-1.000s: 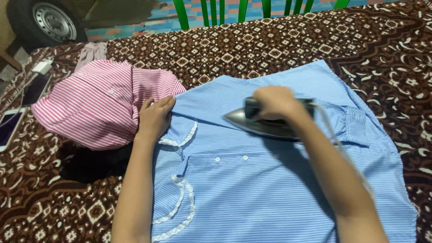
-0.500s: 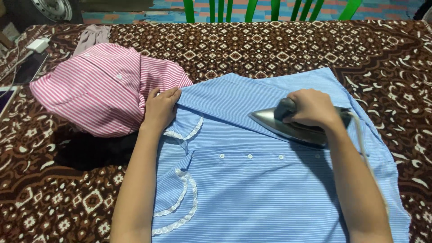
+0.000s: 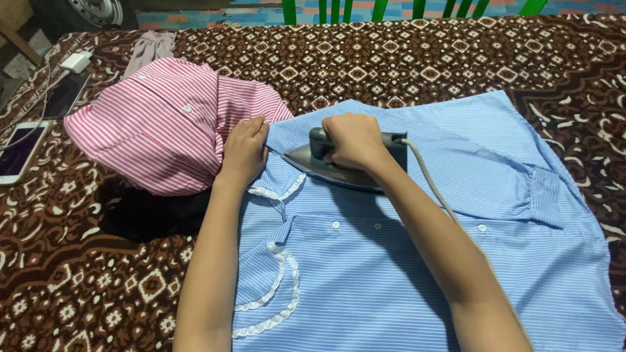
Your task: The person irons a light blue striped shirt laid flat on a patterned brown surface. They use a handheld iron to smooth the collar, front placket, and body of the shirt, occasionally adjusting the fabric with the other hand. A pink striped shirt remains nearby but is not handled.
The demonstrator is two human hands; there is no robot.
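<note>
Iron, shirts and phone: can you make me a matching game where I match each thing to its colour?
Things:
1. iron
2. shirt being ironed
3. bundled shirt
4. charger plug

Colours:
A. pink and white stripes
B. white
C. blue and white stripes
D. silver-grey with a dark handle

Pairs: 1-D, 2-C, 3-A, 4-B. The right hand grips the iron; the left hand presses the blue shirt's edge.

Iron (image 3: 339,171): glossy metal sole. Blue shirt (image 3: 404,261): smooth striped cloth, lace trim.
</note>
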